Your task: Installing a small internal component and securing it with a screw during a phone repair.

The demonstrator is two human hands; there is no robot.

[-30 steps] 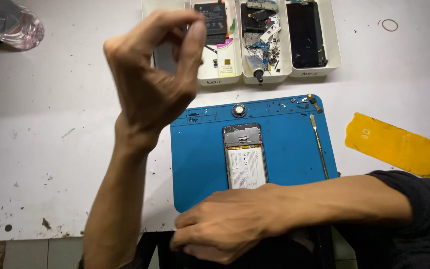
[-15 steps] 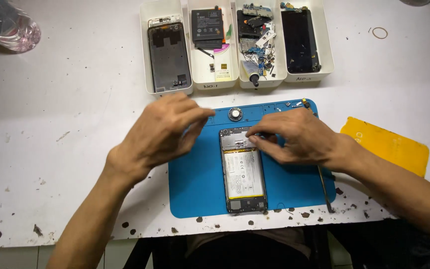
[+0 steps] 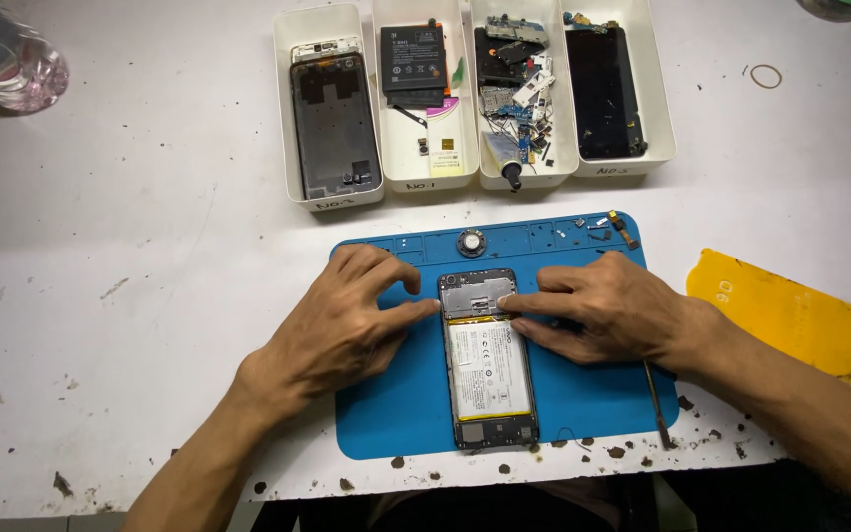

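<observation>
Head view: opened phone (image 3: 488,360) lies flat on the blue mat (image 3: 401,414). Left hand (image 3: 342,330) steadies its edge, open; right hand (image 3: 608,310) presses fingertips on its upper board, gripping nothing. Light, stiff, fragile inside; best held by the frame edges.

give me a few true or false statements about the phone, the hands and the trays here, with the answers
1. The opened phone lies on a blue mat. True.
2. The left hand is raised in the air. False: it rests on the mat, fingertips at the phone's left edge.
3. The right hand touches the phone's upper part. True.
4. Four white trays stand beyond the mat. True.
5. The yellow sheet lies left of the mat. False: it lies to the right.
6. All the trays are bare. False: they hold phone parts.
</observation>
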